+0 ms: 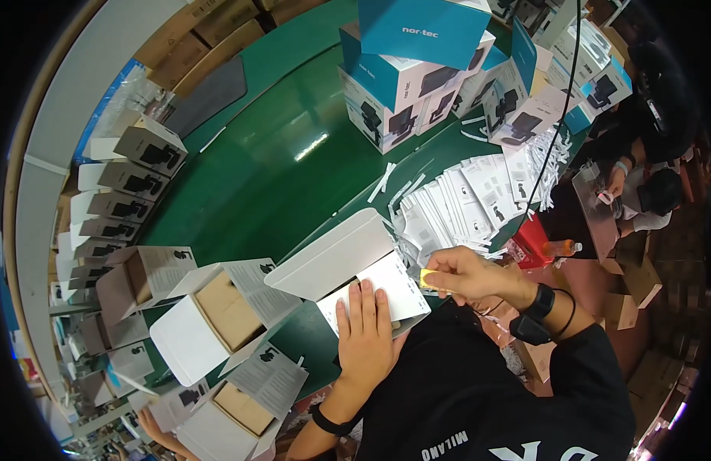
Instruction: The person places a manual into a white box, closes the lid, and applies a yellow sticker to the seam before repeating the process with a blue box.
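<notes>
Box, just one here, sits open at the lower centre of the frame, its lid raised, pale and plain inside, one white sheet lying in it. Of two hands, the left hand lies flat on the sheet, fingers straight, gripping nothing; the right hand pinches one yellow piece, partly hidden by its fingers. Three open boxes with brown cardboard inside stand toward the lower left. Right of centre, leaflets overlap too much to count. Farther off, teal-and-white cartons at the upper centre partly hide one another
</notes>
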Demonstrator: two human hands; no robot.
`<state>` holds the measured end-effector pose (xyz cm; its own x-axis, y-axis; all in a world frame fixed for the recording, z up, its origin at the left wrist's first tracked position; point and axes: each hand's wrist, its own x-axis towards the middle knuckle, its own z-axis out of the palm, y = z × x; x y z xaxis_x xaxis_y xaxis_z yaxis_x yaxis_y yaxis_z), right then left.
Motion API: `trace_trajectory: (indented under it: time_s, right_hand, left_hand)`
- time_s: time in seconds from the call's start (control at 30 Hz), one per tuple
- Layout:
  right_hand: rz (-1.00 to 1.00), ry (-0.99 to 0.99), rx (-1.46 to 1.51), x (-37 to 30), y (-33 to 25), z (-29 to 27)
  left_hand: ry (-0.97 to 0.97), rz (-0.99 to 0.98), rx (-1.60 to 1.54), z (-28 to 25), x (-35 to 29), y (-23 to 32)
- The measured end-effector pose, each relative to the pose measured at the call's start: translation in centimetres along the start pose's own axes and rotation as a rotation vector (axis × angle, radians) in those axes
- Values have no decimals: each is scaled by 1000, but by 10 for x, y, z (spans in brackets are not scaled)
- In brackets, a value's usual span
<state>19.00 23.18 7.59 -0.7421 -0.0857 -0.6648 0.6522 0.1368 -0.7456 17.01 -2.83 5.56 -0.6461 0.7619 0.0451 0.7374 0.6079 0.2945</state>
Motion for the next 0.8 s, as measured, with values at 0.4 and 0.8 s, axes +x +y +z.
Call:
trace_trajectory:
  time_s: [0.4, 0.8]
  right_hand:
    - [-891, 228, -693, 12, 5, 22]
    - [-402, 41, -527, -52, -11, 0]
  left_hand:
    - [2, 10, -22, 6, -2, 2]
    - [232, 198, 76, 24, -26, -5]
